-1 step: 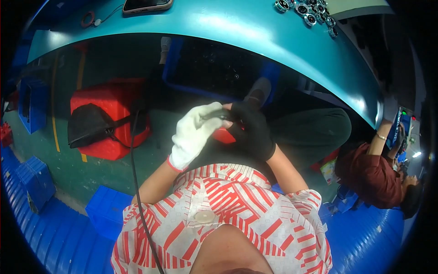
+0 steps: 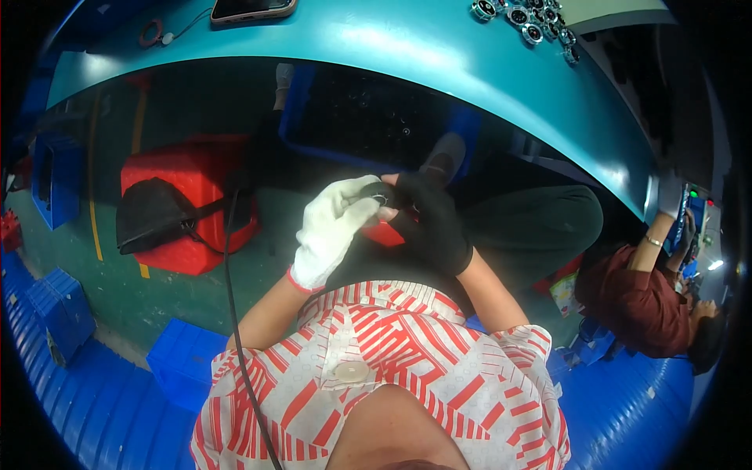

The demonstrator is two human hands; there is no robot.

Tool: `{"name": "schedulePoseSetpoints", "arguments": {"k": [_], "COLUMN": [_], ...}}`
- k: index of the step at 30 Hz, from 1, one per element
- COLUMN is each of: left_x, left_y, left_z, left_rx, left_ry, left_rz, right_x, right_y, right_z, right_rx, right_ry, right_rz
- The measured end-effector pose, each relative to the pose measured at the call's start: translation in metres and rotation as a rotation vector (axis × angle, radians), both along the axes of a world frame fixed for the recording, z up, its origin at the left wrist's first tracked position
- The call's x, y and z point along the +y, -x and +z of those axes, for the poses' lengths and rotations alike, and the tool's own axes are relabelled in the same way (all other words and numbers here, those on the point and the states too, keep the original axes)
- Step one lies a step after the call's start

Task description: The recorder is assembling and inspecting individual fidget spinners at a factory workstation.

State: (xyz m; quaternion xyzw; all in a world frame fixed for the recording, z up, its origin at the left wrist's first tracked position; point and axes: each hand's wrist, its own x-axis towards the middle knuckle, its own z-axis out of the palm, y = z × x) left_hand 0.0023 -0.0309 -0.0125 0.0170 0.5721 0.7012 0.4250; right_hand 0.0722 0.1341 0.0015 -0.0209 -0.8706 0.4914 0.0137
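In front of my waist, both hands meet around a small dark round part with a silvery ring point(image 2: 379, 199). My left hand point(image 2: 325, 235), in a white knit glove, pinches it between thumb and fingers. My right hand point(image 2: 439, 231), in a black glove with bare fingertips, closes on its right side. The fingers cover much of the part, so its exact kind cannot be made out. Beyond the hands, a blue bin point(image 2: 462, 160) with dark contents stands under the table.
The teal table point(image 2: 352, 39) curves across the far side, bearing a phone point(image 2: 252, 8) and several shiny round metal parts point(image 2: 533, 33). At left, a black bag point(image 2: 153, 215) lies on a red stool point(image 2: 211, 164). A cable point(image 2: 229, 274) hangs before me. A co-worker point(image 2: 646, 305) sits at right.
The held part has turned slightly, showing more of its silvery ring. My left fingers have shifted around it. The co-worker's forearm has moved a little.
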Motion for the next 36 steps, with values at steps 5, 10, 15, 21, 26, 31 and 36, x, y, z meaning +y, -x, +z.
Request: {"name": "schedulePoseSetpoints", "arguments": {"k": [5, 10, 15, 21, 26, 31, 36], "left_x": [0.002, 0.0, 0.003, 0.003, 0.0, 0.001, 0.005], "left_y": [-0.005, 0.002, 0.001, 0.007, 0.005, 0.012, -0.002], "left_z": [-0.016, -0.018, -0.021, -0.018, -0.023, -0.017, -0.023], "left_rx": [-0.09, 0.059, 0.146, -0.002, -0.157, -0.233, -0.235], "left_ry": [-0.018, 0.083, 0.205, 0.114, -0.052, -0.094, -0.101], "left_rz": [0.025, -0.122, -0.141, -0.093, -0.062, -0.095, 0.046], "right_x": [-0.001, -0.001, -0.004, -0.002, 0.007, 0.009, -0.001], "right_y": [-0.001, 0.0, -0.002, -0.001, -0.005, -0.005, -0.002], "right_z": [-0.01, -0.003, -0.005, -0.017, -0.019, -0.018, -0.017], "right_rx": [-0.069, -0.061, -0.017, 0.05, -0.136, -0.135, -0.111], "right_ry": [0.061, -0.127, -0.358, -0.132, 0.215, 0.14, -0.083], "right_rz": [-0.011, 0.051, 0.123, 0.041, 0.002, 0.04, 0.003]}}
